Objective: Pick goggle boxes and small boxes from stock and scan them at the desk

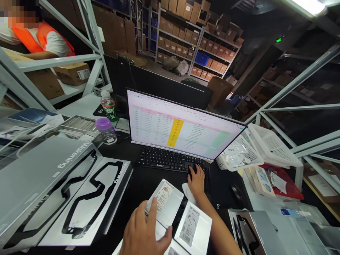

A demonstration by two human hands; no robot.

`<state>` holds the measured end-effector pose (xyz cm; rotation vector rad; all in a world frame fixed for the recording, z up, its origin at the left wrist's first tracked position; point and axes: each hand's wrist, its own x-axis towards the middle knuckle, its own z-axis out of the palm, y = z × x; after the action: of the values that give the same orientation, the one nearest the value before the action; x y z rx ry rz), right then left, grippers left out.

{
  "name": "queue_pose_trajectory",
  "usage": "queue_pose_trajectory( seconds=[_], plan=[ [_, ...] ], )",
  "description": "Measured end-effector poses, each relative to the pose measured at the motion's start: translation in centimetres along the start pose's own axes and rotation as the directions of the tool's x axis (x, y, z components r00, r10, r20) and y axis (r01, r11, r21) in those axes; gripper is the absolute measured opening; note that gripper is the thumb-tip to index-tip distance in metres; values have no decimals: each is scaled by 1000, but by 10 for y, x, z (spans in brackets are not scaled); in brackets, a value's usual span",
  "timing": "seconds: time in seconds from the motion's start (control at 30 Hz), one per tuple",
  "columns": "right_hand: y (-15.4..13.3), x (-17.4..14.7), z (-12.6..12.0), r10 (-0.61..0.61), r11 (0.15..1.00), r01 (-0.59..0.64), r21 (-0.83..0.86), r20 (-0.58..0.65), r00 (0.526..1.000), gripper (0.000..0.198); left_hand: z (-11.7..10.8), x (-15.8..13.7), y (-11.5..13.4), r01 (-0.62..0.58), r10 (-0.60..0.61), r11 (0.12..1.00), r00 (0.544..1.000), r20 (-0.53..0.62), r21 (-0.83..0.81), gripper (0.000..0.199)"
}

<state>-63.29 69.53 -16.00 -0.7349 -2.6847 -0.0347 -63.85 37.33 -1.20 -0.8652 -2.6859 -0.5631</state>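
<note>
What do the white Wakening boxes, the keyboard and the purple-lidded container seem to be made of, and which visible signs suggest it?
White Wakening boxes: probably coated card, smooth with slight sheen; crisp edges and flat faces suggest it.
Keyboard: likely hard plastic, black, fairly matt; separate keys look moulded.
Purple-lidded container: lid probably smooth plastic, evenly coloured; clear body could be plastic or glass.

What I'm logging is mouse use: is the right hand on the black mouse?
No: the right hand is at the right end of the keyboard, while the black mouse lies apart.
</note>
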Motion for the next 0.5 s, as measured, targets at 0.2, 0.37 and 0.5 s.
queue_pose_trajectory(
  seconds=[0.2,0.37,0.5],
  plan=[
    [-1,0,0,4,1000,-4,4,-2,1000,46,0,0,0,-14,14,1000,1000,-20,9,59],
    [-1,0,0,9,1000,-9,-8,5,1000,47,0,0,-1,-8,8,1000,1000,1,17,60],
    [1,0,1,6,1000,-6,-7,8,1000,48,-1,1,-1,-34,35,999,999,-16,17,59]
  ],
)
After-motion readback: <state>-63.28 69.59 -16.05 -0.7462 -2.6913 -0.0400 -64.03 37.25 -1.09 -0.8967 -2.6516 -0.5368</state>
